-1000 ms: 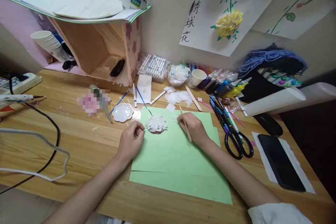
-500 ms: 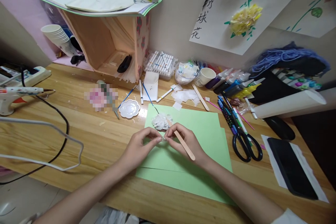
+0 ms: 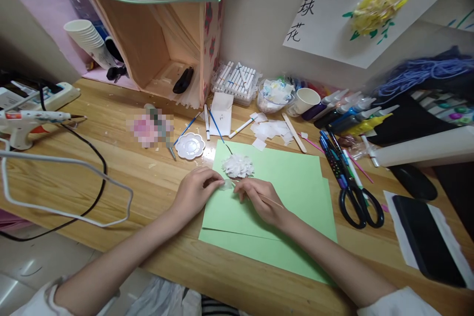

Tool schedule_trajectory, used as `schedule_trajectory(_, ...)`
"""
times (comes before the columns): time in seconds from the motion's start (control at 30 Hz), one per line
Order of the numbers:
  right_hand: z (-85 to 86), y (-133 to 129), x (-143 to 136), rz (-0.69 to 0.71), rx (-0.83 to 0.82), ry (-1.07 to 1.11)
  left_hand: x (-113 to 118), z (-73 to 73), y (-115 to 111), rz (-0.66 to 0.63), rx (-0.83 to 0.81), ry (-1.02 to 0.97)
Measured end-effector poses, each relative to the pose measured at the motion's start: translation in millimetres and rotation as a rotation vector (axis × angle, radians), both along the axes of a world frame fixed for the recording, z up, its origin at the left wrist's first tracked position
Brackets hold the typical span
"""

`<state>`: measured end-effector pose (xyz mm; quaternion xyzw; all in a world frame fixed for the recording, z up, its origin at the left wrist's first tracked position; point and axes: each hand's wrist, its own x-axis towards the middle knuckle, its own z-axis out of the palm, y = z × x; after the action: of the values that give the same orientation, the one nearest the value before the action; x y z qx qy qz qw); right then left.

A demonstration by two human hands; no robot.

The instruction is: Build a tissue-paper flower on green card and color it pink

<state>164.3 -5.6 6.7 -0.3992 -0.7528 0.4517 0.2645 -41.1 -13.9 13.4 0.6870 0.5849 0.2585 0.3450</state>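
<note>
Between thumb and fingertips, my left hand [image 3: 196, 191] pinches a small piece of thin white paper [image 3: 225, 185]. My right hand [image 3: 261, 198] is closed around a wooden craft stick [image 3: 272, 201], held like a pen and seen nearly edge-on. The stick's front end points at the paper piece; I cannot tell whether they touch. Just beyond both hands, a ruffled white paper flower [image 3: 239, 165] lies on the light green paper [image 3: 292, 173], with a dark stem line leading up from it. A second green sheet [image 3: 266, 252] shows underneath.
Loose white paper squares [image 3: 272, 129] and another craft stick [image 3: 294, 133] lie behind the green paper. Black-handled scissors [image 3: 361, 207] and a phone [image 3: 425, 237] are at right. A white flower-shaped dish [image 3: 190, 146] stands left, a glue gun [image 3: 25, 123] with cables farther left.
My right hand has let go of the paper piece and turned the craft stick so its end points toward it. My left hand keeps the paper. The camera view has shifted.
</note>
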Motion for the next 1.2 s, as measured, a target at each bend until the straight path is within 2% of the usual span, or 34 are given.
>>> schedule_trajectory(0.23, -6.0, 5.4, -5.6, -0.079, 0.001, 0.07, 3.6, 0.3, 9.9, -0.016, 0.052, 0.107)
schedule_trajectory(0.47, -10.7, 3.2, -3.0, -0.107, 0.027, 0.092, 10.5, -3.6, 13.4, -0.026, 0.202, 0.196)
schedule_trajectory(0.6, -11.9, 0.4, -0.3, -0.099, 0.19, 0.137, 11.5, -7.1, 13.8, -0.011, 0.243, 0.219)
schedule_trajectory(0.7, -11.2, -0.1, -1.1, -0.021, 0.375, 0.146, 11.6, -7.8, 14.1, -0.007, 0.261, 0.215)
schedule_trajectory(0.8, -10.2, 1.3, -4.7, 0.039, 0.463, 0.057, 12.0, -7.5, 15.3, -0.01, 0.267, 0.211)
schedule_trajectory(0.9, -9.9, 3.2, -8.0, 0.037, 0.474, -0.052, 12.4, -7.7, 16.7, -0.01, 0.272, 0.209)
schedule_trajectory(1.2, -12.3, 5.2, -9.9, 0.018, 0.376, -0.177, 11.9, -12.8, 15.3, 0.025, 0.202, 0.128)
